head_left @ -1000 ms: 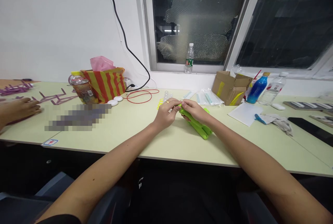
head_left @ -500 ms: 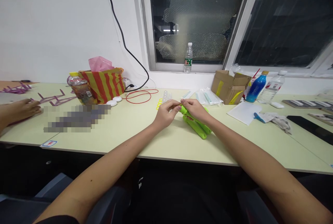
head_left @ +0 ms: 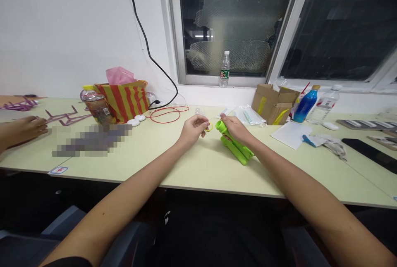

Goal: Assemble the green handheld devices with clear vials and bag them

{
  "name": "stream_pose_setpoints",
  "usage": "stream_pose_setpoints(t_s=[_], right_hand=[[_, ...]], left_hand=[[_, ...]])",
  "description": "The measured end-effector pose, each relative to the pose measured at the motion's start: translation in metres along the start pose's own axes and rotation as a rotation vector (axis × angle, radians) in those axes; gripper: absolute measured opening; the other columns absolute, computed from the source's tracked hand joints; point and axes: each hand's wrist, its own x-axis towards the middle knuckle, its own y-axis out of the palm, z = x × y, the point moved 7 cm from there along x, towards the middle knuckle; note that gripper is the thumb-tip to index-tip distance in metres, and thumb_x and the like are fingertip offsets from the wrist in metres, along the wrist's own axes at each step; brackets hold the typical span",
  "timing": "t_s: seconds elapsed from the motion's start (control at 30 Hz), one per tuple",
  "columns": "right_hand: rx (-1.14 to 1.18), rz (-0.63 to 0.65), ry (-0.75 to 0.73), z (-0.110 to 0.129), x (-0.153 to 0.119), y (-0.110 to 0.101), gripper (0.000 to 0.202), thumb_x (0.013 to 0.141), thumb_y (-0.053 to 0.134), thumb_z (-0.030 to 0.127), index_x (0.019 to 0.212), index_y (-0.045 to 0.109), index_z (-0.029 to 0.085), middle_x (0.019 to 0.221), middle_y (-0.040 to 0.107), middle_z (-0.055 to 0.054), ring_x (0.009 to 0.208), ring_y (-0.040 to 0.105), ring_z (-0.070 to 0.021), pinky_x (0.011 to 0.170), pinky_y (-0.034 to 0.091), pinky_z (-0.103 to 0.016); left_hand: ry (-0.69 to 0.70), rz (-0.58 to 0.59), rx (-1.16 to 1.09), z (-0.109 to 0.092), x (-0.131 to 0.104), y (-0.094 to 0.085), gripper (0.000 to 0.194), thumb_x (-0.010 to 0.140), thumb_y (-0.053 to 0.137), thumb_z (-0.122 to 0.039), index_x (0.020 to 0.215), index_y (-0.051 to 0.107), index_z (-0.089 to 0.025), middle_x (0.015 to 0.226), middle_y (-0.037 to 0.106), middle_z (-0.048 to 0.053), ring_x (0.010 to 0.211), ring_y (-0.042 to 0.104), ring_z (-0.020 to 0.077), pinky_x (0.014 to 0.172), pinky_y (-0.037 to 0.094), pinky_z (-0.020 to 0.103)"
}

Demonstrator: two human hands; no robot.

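Between the thumb and fingers of my left hand (head_left: 192, 129) is a thin yellow ring (head_left: 210, 127), held just left of the green piece. My right hand (head_left: 236, 128) is wrapped round a bright green plastic tube-shaped piece (head_left: 237, 150), with its round open end facing up and left. The piece has several parallel tubular parts that slant down toward the table's front. The ring and the tube end are a small gap apart. Behind my left hand, clear plastic items (head_left: 200, 111) show only in part.
Flat plastic packets (head_left: 248, 116) and a cardboard box (head_left: 273, 103) lie behind my right hand. To the right are white paper (head_left: 290, 134), a glove (head_left: 328, 143) and bottles. A striped bag (head_left: 127, 101) and red cord (head_left: 167, 115) are at left. Another person's hand (head_left: 26, 130) is far left.
My left hand has drawn back left from the green piece and now has the yellow ring in its pinch. The tube's open end has come into view. My right hand keeps its grip.
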Motion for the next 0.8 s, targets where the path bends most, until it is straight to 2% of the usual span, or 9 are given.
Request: stream_pose_setpoints(t_s=[0.13, 0.27, 0.33, 0.43, 0.5, 0.53, 0.6, 0.7, 0.8], right_hand=[[-0.020, -0.010, -0.016, 0.003, 0.000, -0.001, 0.064, 0.087, 0.036, 0.077, 0.063, 0.050, 0.019, 0.047, 0.048, 0.001, 0.035, 0.042, -0.0105, 0.034, 0.032, -0.026], [-0.041, -0.069, -0.021, 0.003, 0.001, -0.007, 0.066, 0.086, 0.036, 0.078, 0.066, 0.053, 0.018, 0.046, 0.048, 0.000, 0.034, 0.042, -0.0108, 0.034, 0.031, -0.026], [-0.049, -0.100, -0.031, 0.002, 0.003, -0.012, 0.065, 0.087, 0.036, 0.077, 0.066, 0.053, 0.018, 0.046, 0.048, 0.000, 0.034, 0.041, -0.0112, 0.035, 0.031, -0.026], [-0.094, -0.178, -0.072, -0.001, 0.005, -0.024, 0.062, 0.089, 0.036, 0.075, 0.063, 0.050, 0.020, 0.045, 0.047, 0.001, 0.035, 0.041, -0.0114, 0.037, 0.032, -0.027], [-0.184, -0.259, -0.133, 0.000, 0.006, -0.036, 0.061, 0.090, 0.036, 0.072, 0.059, 0.045, 0.021, 0.045, 0.045, 0.000, 0.039, 0.042, -0.0122, 0.041, 0.034, -0.027], [-0.251, -0.306, -0.168, 0.001, 0.006, -0.043, 0.061, 0.091, 0.035, 0.071, 0.057, 0.043, 0.022, 0.045, 0.045, 0.000, 0.042, 0.043, -0.0129, 0.044, 0.034, -0.027], [-0.404, -0.395, -0.228, 0.004, 0.005, -0.056, 0.061, 0.093, 0.032, 0.069, 0.055, 0.039, 0.023, 0.046, 0.044, 0.000, 0.047, 0.044, -0.0142, 0.049, 0.034, -0.028], [-0.610, -0.492, -0.276, 0.005, 0.004, -0.075, 0.059, 0.095, 0.029, 0.066, 0.055, 0.034, 0.023, 0.048, 0.042, -0.001, 0.051, 0.042, -0.0152, 0.053, 0.031, -0.030], [-0.705, -0.537, -0.285, 0.001, 0.004, -0.090, 0.057, 0.097, 0.028, 0.063, 0.056, 0.032, 0.023, 0.049, 0.039, 0.000, 0.051, 0.038, -0.0149, 0.055, 0.026, -0.031]], left_hand=[[0.020, -0.011, 0.014, 0.004, 0.003, -0.002, 0.028, 0.072, 0.076, -0.032, 0.087, 0.061, -0.015, 0.074, 0.063, 0.002, 0.063, 0.060, 0.0127, 0.049, 0.045, 0.024], [0.089, -0.037, 0.097, 0.001, 0.004, -0.006, 0.026, 0.071, 0.076, -0.030, 0.087, 0.061, -0.016, 0.082, 0.064, 0.003, 0.077, 0.062, 0.0148, 0.066, 0.049, 0.028], [0.157, -0.043, 0.217, -0.006, 0.002, -0.008, 0.021, 0.073, 0.073, -0.028, 0.087, 0.062, -0.018, 0.086, 0.066, 0.004, 0.082, 0.062, 0.0158, 0.075, 0.049, 0.031], [0.319, -0.035, 0.522, -0.024, -0.003, -0.017, 0.009, 0.077, 0.066, -0.025, 0.085, 0.065, -0.021, 0.091, 0.068, 0.004, 0.092, 0.060, 0.0193, 0.090, 0.045, 0.037], [0.418, -0.047, 0.699, -0.033, -0.004, -0.031, 0.005, 0.078, 0.063, -0.023, 0.082, 0.066, -0.022, 0.091, 0.069, 0.003, 0.102, 0.058, 0.0219, 0.101, 0.039, 0.041], [0.423, -0.072, 0.758, -0.034, -0.003, -0.041, 0.005, 0.078, 0.061, -0.022, 0.080, 0.066, -0.023, 0.091, 0.070, 0.003, 0.103, 0.057, 0.0227, 0.104, 0.037, 0.041], [0.338, -0.120, 0.842, -0.026, 0.002, -0.066, 0.008, 0.078, 0.059, -0.021, 0.076, 0.067, -0.023, 0.090, 0.071, 0.002, 0.102, 0.057, 0.0236, 0.103, 0.037, 0.041], [0.108, -0.137, 0.924, 0.003, 0.011, -0.096, 0.014, 0.073, 0.059, -0.018, 0.079, 0.071, -0.023, 0.094, 0.073, 0.003, 0.100, 0.058, 0.0249, 0.096, 0.042, 0.039], [-0.080, -0.062, 0.903, 0.035, 0.014, -0.104, 0.025, 0.067, 0.060, -0.018, 0.087, 0.073, -0.022, 0.088, 0.073, 0.003, 0.081, 0.061, 0.0210, 0.078, 0.047, 0.033]])
